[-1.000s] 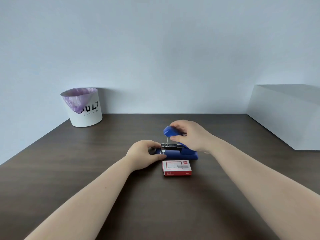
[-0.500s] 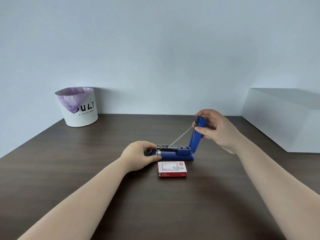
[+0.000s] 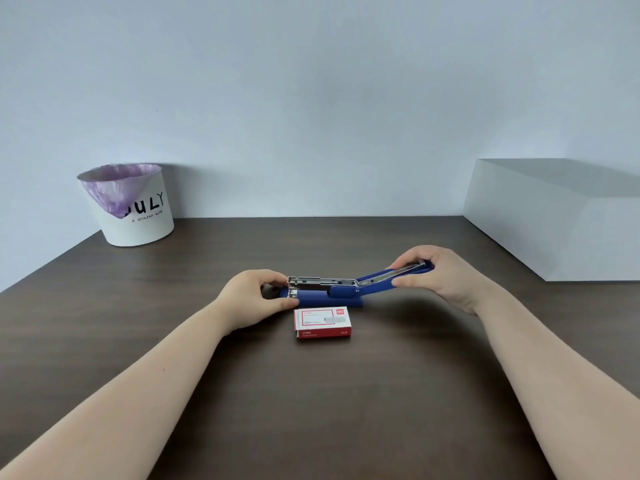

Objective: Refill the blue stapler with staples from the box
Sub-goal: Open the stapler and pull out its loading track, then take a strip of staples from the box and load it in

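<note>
1. We see the blue stapler (image 3: 325, 296) lying near the middle of the dark table (image 3: 311, 410), its long axis running from 9 o'clock to 3 o'clock. The top arm (image 3: 388, 277) is swung back over the hinge toward 3 o'clock, and the metal staple channel (image 3: 322, 280) lies bare and facing up.
2. The box of staples (image 3: 322, 323) sits shut, just beside the stapler base at its 6 o'clock side, with its long side parallel to the stapler.
3. Our left hand (image 3: 254, 299) is narrowly closed on the front end of the stapler at 9 o'clock, thumb and fingers pinching the base and the channel tip.
4. Our right hand (image 3: 441, 273) is closed around the far end of the opened top arm at 3 o'clock, thumb below and fingers above.
5. We judge the left hand to be nearer the box, since the box lies just off its fingertips toward 5 o'clock, while the right hand is well apart from it.
6. Neither hand holds staples yet, so one must let go to open the box.
</note>
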Demonstrator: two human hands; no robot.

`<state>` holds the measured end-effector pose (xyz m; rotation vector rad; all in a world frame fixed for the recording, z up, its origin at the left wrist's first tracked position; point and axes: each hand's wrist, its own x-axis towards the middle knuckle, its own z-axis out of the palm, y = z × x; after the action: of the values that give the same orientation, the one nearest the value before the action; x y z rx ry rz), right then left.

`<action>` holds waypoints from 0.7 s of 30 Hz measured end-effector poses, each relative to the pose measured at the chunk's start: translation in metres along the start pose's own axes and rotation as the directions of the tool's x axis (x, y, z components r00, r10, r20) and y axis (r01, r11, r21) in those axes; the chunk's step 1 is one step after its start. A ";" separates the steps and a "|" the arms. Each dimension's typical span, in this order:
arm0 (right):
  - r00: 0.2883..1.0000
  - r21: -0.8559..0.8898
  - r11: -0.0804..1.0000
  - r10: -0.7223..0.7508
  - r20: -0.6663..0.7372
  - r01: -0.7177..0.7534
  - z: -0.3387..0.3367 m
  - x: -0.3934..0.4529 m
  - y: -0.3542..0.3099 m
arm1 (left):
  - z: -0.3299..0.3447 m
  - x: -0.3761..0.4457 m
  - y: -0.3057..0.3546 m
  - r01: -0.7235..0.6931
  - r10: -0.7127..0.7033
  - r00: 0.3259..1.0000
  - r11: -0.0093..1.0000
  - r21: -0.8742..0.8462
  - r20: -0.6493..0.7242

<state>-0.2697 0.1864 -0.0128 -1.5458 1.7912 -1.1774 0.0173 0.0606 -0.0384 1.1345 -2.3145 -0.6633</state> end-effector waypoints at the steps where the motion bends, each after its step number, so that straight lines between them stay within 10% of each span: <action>1: 1.000 -0.043 0.999 0.011 0.022 -0.011 0.001 0.000 0.001 | 0.000 -0.001 0.001 0.006 -0.006 1.000 1.000 -0.008 0.000; 10: 0.990 -0.231 0.972 -0.017 0.143 0.050 0.019 0.002 -0.002 | 0.000 -0.005 0.000 0.038 -0.038 0.999 0.999 -0.013 -0.006; 21: 0.968 -0.126 0.984 -0.149 -0.203 0.125 0.016 -0.008 -0.036 | -0.014 -0.030 0.008 -0.090 0.053 0.979 0.978 -0.189 -0.195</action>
<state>-0.2359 0.1898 0.0079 -1.6856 1.9421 -1.3738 0.0375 0.0869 -0.0283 0.9745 -2.0693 -0.7077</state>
